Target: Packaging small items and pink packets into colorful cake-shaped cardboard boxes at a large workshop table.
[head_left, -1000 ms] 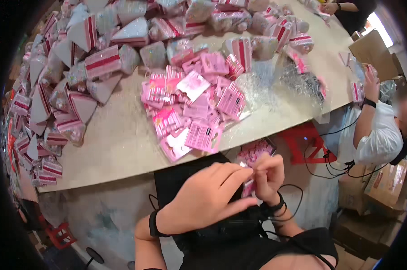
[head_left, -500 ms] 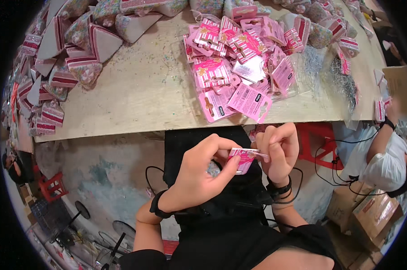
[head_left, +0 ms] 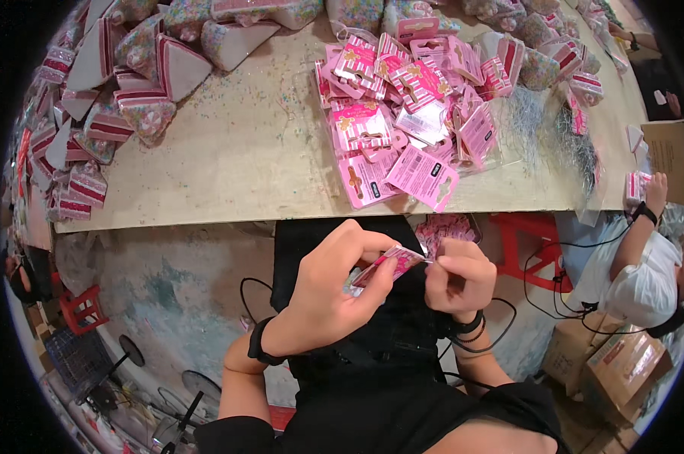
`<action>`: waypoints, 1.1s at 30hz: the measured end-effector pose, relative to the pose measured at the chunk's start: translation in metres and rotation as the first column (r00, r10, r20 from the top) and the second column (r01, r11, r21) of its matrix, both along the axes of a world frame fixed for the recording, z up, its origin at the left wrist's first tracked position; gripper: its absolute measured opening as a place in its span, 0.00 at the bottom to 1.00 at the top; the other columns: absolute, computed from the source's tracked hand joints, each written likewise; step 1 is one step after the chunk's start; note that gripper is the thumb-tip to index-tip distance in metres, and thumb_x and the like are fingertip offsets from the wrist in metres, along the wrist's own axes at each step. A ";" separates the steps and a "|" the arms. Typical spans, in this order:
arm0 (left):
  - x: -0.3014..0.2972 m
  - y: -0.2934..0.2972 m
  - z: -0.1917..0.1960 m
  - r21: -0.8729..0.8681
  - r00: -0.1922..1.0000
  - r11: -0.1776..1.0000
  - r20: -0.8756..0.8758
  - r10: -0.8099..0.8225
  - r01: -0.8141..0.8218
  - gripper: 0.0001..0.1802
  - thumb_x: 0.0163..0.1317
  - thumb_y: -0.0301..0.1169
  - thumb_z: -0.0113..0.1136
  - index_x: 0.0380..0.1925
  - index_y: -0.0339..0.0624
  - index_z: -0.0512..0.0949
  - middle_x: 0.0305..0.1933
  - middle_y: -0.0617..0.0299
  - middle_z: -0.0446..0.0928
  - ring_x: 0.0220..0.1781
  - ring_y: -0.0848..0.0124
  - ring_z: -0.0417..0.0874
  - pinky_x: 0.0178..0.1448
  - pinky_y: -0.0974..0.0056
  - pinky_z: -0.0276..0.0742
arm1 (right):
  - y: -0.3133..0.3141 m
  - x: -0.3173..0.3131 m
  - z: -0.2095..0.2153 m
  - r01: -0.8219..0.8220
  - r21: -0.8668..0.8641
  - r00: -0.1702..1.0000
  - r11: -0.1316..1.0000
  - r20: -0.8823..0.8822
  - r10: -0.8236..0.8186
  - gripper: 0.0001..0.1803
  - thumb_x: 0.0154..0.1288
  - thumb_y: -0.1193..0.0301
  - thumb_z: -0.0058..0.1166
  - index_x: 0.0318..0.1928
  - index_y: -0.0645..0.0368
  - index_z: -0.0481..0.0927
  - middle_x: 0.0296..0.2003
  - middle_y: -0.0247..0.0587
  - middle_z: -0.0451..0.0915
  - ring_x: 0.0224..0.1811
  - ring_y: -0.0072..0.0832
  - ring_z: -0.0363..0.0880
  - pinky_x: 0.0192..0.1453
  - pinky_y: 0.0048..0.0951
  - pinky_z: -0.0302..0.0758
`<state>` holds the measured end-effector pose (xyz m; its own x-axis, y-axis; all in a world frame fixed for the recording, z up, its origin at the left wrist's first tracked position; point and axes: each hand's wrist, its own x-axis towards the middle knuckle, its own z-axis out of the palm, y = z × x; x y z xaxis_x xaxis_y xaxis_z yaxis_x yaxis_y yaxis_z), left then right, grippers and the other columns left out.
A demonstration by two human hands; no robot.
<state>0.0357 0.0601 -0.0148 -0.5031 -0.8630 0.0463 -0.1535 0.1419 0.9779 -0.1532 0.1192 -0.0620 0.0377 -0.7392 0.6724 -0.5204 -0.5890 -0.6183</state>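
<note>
In front of my lap, below the table edge, my left hand (head_left: 340, 281) pinches a small pink-and-white striped card (head_left: 399, 262) between thumb and fingers. The card is tilted, with its right end pointing to my right hand (head_left: 461, 277). There my right thumb and fingertips are pressed together at something thin and pale by the card's end, too small to name. A bit of something clear or silvery shows within my left palm, mostly hidden. A pile of pink header cards (head_left: 357, 123) lies on the table (head_left: 243, 144) ahead of my hands.
Cake-slice ornaments (head_left: 146, 113) are heaped along the table's left and far sides. Silvery strands (head_left: 527, 113) lie right of the cards. Pink pieces (head_left: 444, 227) sit under the table edge beside a red stool (head_left: 535, 253). A co-worker's hand (head_left: 656, 193) is at the far right.
The card in my left hand has turned, from facing up to a steeper slant. My right hand has dropped slightly, its fingers now curled at the card's end, uncovering pink pieces behind.
</note>
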 end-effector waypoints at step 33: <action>0.011 0.004 -0.064 -0.039 0.945 0.951 0.127 -0.300 0.307 0.10 0.62 0.18 0.57 0.43 0.35 0.75 0.36 0.51 0.74 0.36 0.56 0.79 0.40 0.61 0.75 | 0.038 0.031 -0.064 -0.606 0.468 0.354 0.644 0.883 -0.308 0.05 0.72 0.75 0.54 0.37 0.62 0.73 0.20 0.29 0.72 0.14 0.12 0.64 0.16 0.17 0.58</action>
